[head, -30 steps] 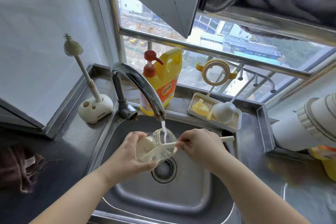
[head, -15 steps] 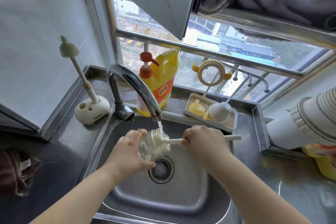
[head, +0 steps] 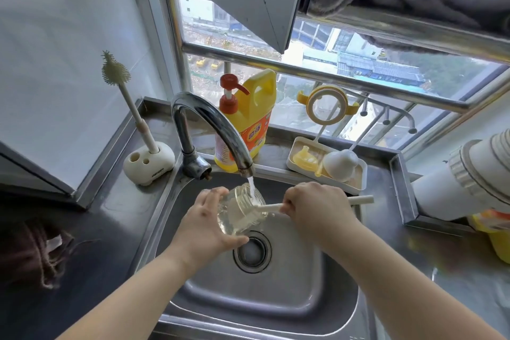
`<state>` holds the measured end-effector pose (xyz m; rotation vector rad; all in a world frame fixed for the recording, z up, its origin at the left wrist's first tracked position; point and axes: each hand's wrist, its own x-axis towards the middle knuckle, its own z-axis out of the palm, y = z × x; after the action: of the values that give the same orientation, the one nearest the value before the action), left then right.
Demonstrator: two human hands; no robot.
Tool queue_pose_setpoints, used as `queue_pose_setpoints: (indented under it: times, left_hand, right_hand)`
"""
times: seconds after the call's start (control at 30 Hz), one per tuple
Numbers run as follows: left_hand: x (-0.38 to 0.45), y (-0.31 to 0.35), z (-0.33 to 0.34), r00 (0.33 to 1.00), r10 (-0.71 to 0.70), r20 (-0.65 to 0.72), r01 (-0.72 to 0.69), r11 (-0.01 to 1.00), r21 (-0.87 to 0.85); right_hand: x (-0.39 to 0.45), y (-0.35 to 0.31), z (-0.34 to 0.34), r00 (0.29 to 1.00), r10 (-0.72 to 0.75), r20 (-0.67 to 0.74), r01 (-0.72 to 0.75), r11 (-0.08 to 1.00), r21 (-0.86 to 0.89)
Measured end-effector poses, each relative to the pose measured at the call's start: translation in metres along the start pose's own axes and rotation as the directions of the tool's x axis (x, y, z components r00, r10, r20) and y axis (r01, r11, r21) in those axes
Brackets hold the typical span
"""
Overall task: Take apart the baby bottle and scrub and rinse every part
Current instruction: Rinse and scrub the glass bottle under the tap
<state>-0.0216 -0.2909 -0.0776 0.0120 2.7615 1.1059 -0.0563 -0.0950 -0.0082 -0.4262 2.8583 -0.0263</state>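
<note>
My left hand (head: 205, 225) grips the clear baby bottle body (head: 240, 208), tilted with its mouth up toward the faucet (head: 212, 124). A thin stream of water (head: 251, 186) runs onto the bottle's rim. My right hand (head: 317, 205) is closed around the cream handle of a bottle brush (head: 360, 199), whose head is inside the bottle. On the white drying tray (head: 358, 171) behind the sink lie a yellow nipple (head: 305, 157) and a white cap (head: 340, 164). The yellow-handled collar ring (head: 327, 105) hangs on a rack post above the tray.
The steel sink (head: 289, 284) has its drain (head: 252, 251) just under the bottle. A yellow dish soap pump bottle (head: 248, 121) stands behind the faucet. A second brush (head: 116, 72) stands in a white holder (head: 149, 164) at left. A dark cloth (head: 30, 254) lies on the left counter.
The brush has slid part-way out and back into the bottle while the bottle stayed under the running water. My view has shifted slightly.
</note>
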Motion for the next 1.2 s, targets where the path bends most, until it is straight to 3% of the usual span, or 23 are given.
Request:
queue_pose_setpoints:
  times: [0.1, 0.2, 0.27, 0.43, 0.63, 0.77, 0.9, 1.07, 1.2]
  left_hand:
    - [-0.003, 0.003, 0.008, 0.999, -0.031, 0.024, 0.033, 0.996, -0.083]
    - [-0.007, -0.001, 0.006, 0.984, 0.013, 0.179, 0.008, 0.994, -0.112]
    - [-0.008, -0.002, -0.002, 0.978, 0.016, 0.209, 0.013, 0.991, -0.136]
    - [0.006, -0.002, -0.014, 0.978, 0.004, 0.210, -0.007, 1.000, 0.012]
    - [0.003, -0.007, -0.002, 0.994, 0.029, 0.104, -0.027, 0.999, -0.021]
    - [0.000, -0.010, 0.007, 0.997, 0.029, 0.065, -0.027, 0.999, -0.029]
    - [0.001, -0.014, 0.006, 0.997, 0.053, 0.059, -0.052, 0.999, -0.007]
    - [0.003, -0.010, 0.004, 0.997, 0.067, 0.024, -0.067, 0.998, -0.005]
    - [0.008, -0.006, 0.004, 0.994, 0.105, -0.009, -0.105, 0.994, 0.032]
  right_hand:
    - [-0.003, -0.013, 0.002, 1.000, -0.013, -0.026, 0.015, 0.997, 0.079]
    - [-0.007, -0.015, 0.008, 0.999, -0.005, -0.036, 0.009, 0.993, 0.121]
    - [-0.009, -0.011, 0.012, 0.999, -0.016, -0.047, 0.022, 0.991, 0.129]
    - [-0.013, -0.010, 0.009, 0.990, -0.122, -0.076, 0.131, 0.983, 0.127]
    - [-0.009, 0.004, -0.003, 0.995, -0.098, 0.010, 0.098, 0.995, 0.021]
    - [-0.006, 0.015, -0.011, 0.995, -0.063, -0.081, 0.057, 0.996, -0.072]
    - [-0.009, -0.007, 0.005, 0.991, -0.123, -0.054, 0.120, 0.990, -0.068]
    - [0.000, 0.009, -0.006, 0.997, -0.053, -0.055, 0.051, 0.998, -0.035]
    - [0.001, -0.012, 0.008, 0.993, -0.107, 0.047, 0.110, 0.993, -0.050]
